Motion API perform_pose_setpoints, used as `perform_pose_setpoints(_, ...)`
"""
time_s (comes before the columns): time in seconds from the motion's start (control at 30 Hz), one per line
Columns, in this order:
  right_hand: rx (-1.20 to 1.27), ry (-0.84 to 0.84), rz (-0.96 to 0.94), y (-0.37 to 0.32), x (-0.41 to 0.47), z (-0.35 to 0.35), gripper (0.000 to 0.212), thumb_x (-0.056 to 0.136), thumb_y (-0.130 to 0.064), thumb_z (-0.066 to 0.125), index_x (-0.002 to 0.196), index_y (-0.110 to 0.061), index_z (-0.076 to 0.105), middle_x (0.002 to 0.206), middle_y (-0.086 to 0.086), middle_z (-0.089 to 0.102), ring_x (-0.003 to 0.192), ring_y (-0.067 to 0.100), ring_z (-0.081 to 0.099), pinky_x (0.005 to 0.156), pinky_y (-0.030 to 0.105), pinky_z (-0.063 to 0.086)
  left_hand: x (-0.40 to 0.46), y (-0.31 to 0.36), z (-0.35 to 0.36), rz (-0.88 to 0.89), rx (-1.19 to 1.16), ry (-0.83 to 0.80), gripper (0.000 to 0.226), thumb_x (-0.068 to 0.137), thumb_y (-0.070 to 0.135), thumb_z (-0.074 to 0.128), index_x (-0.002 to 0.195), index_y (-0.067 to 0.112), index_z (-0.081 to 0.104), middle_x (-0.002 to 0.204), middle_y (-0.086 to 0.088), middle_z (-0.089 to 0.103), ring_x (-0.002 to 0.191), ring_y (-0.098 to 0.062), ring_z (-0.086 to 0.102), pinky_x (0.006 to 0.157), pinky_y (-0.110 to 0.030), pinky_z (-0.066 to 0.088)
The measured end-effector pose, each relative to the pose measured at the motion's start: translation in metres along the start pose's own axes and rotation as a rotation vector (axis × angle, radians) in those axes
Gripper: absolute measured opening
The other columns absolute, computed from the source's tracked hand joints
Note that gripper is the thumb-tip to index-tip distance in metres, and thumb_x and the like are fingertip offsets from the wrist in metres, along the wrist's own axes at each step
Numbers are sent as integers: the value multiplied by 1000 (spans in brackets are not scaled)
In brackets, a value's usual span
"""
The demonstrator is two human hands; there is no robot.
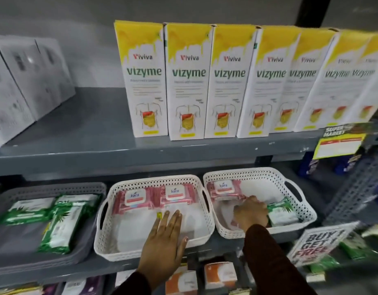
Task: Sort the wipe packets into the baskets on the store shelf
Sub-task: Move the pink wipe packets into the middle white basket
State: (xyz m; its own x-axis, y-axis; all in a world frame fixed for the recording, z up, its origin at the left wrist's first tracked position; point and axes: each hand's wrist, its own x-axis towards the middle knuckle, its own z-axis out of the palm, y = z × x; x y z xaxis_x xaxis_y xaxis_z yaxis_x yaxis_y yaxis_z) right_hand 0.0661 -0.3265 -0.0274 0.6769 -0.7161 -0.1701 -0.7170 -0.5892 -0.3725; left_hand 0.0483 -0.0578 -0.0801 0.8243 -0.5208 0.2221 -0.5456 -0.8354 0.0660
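Three perforated plastic baskets are sitting in a row along the front edge of the grey metal shelf (141, 154). The grey basket (20, 248) at the left end is holding green packets (60, 226), soft and glossy, one lying with its long axis running front to back and the others lying crosswise. The middle basket (103, 241), white with cut-out handles, is carrying two pink packets (156, 198) side by side against its back wall, their rigid white flip lids facing up and their long axes running along the shelf. The left hand (164, 237) is lying flat and spread on this basket's front rim and floor, its grip wide and holding nothing. The right basket (301, 199), also white, is holding one pink packet (223, 189) at its back left corner and a green packet (281, 211) at its right. The right hand (251, 212) is reaching down into it, fingers curled over something pale; I cannot tell whether the grip is closed on it. Tall cardboard cartons (188, 81) are standing upright on the shelf above.
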Motion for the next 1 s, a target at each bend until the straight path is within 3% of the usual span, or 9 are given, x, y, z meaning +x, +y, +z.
perform_pose_setpoints(0.17, -5, -12, 39, 7, 15, -7, 64, 79, -36, 72, 125, -7, 38, 124, 24, 55, 112, 38, 57, 90, 39, 55, -8, -1, 0, -45, 4, -11, 69, 98, 56, 11, 153, 15, 12, 161, -3, 16, 149, -21, 5, 117, -37, -2)
perform_pose_setpoints(0.33, 294, 42, 40, 12, 13, -13, 98, 71, -33, 82, 143, -2, 22, 125, 32, 57, 114, 46, 57, 93, 45, 50, -25, -29, -5, -98, 9, -28, 71, 97, 59, 9, 153, 15, 12, 161, -3, 16, 149, -20, 5, 117, -38, 2)
perform_pose_setpoints(0.47, 433, 278, -65, 7, -10, -13, 79, 70, -35, 85, 119, 1, 35, 97, 31, 63, 90, 45, 61, 71, 43, 53, -38, -50, -8, -128, 5, -40, 72, 97, 60, 9, 153, 15, 13, 161, -1, 17, 149, -21, 6, 117, -36, 0)
perform_pose_setpoints(0.53, 469, 383, -166, -4, -21, -17, 73, 68, -33, 88, 112, -3, 38, 90, 27, 60, 80, 38, 59, 62, 38, 47, -43, -59, -10, -130, -1, -35, 71, 97, 60, 11, 153, 15, 17, 160, -1, 18, 149, -22, 11, 117, -35, 0)
perform_pose_setpoints(0.73, 437, 440, -380, -54, -64, -23, 70, 62, -35, 90, 114, -7, 51, 96, 25, 61, 90, 41, 60, 71, 42, 49, -46, -68, -9, -117, 1, -27, 70, 97, 60, 11, 153, 18, 9, 160, 1, 9, 149, -19, 6, 117, -34, -7)
perform_pose_setpoints(0.83, 427, 395, -495, -74, -84, -9, 64, 62, -40, 86, 113, -15, 58, 98, 16, 61, 90, 35, 59, 71, 37, 51, -45, -68, -7, -106, 5, -37, 69, 98, 58, 13, 153, 18, 11, 160, 2, 11, 149, -19, 7, 117, -33, -9)
perform_pose_setpoints(0.93, 422, 229, -587, -95, -98, 19, 54, 64, -42, 84, 109, -23, 61, 105, 10, 61, 88, 26, 62, 69, 28, 51, -45, -70, -6, -114, -5, -34, 67, 99, 56, 18, 153, 17, 15, 160, 0, 19, 148, -19, 10, 119, -32, -9)
perform_pose_setpoints(1.0, 355, 95, -595, -104, -103, 42, 54, 70, -42, 82, 117, -25, 59, 116, 12, 60, 99, 28, 62, 76, 34, 57, -45, -69, -6, -121, 7, -45, 67, 99, 57, 14, 153, 17, 12, 160, 1, 16, 148, -19, 8, 123, -36, -4)
